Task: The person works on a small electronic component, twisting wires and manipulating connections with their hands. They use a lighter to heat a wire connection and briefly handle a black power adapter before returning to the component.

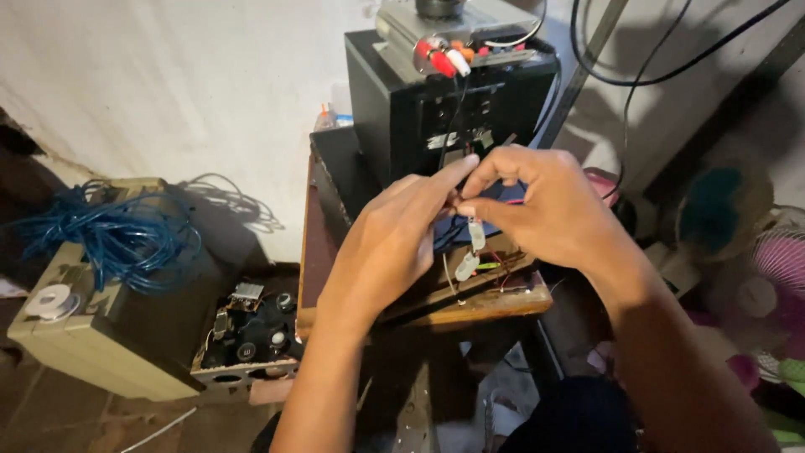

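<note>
- Over the wooden table [503,309], seen from the head camera, both hands meet in front of a black speaker box [419,117].
- The left hand [387,243] reaches up, with its pointing finger and thumb pinched on thin wires [459,203].
- The right hand [549,205] comes in from the right, and its fingers are pinched shut on the same thin wires, just beside the left fingertips.
- Two small white clips [471,250] hang down from the wires, just under the hands and above the table.
- On top of the black speaker box sits a grey metal part [453,25] with red and white plugs [444,59].
- Black cables [637,80] loop on the wall to the right.
- At the left, a beige box [101,335] on the floor has a bundle of blue wire [117,235] on it and a roll of silver wire [49,300].
- Beside the box lies an open case with small round parts [251,331].
</note>
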